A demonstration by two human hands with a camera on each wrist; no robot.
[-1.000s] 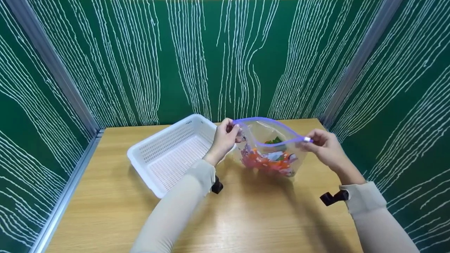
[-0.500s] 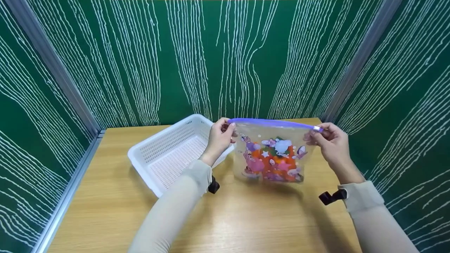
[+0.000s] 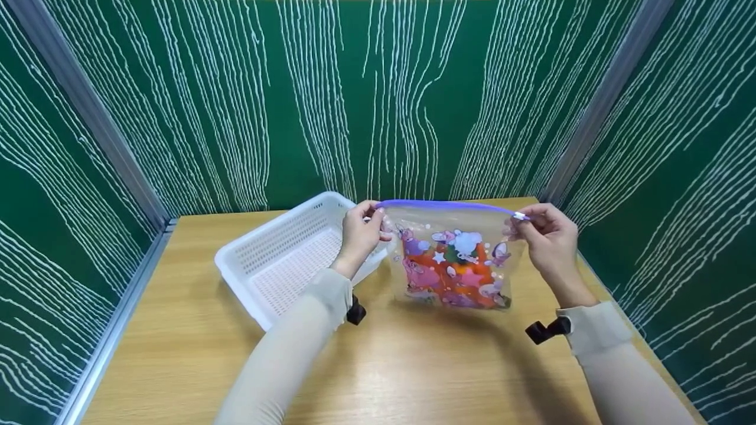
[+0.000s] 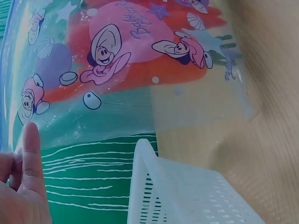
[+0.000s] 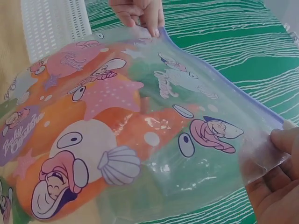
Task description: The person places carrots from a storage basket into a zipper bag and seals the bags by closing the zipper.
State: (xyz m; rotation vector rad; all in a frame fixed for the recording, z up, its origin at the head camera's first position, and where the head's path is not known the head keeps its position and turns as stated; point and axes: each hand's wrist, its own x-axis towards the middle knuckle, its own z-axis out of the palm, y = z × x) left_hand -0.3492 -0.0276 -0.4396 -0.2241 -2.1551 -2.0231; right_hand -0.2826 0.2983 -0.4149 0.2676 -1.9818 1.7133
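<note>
A clear zip bag (image 3: 455, 271) printed with pink and purple cartoon shells and stars hangs upright over the table, its purple top strip pulled nearly straight. Orange and green things show through the print, low inside. My left hand (image 3: 360, 233) pinches the bag's top left corner between thumb and fingers. At the top right corner, beside the white slider (image 3: 520, 216), my right hand (image 3: 550, 239) grips the strip. The right wrist view shows the bag (image 5: 159, 126) stretched between both hands. Part of the left hand (image 4: 23, 196) appears at the left wrist view's lower left.
A white perforated plastic basket (image 3: 241, 294) stands on the wooden table (image 3: 425, 366), left of the bag and partly behind my left hand and arm. Green walls with white wavy lines (image 3: 354, 88) and grey metal posts (image 3: 94, 106) enclose the table's back and sides.
The bag's mouth was gaping a second ago; its two edges now lie together. The bag has swung to face me flat, and lately both hands have shifted slightly left.
</note>
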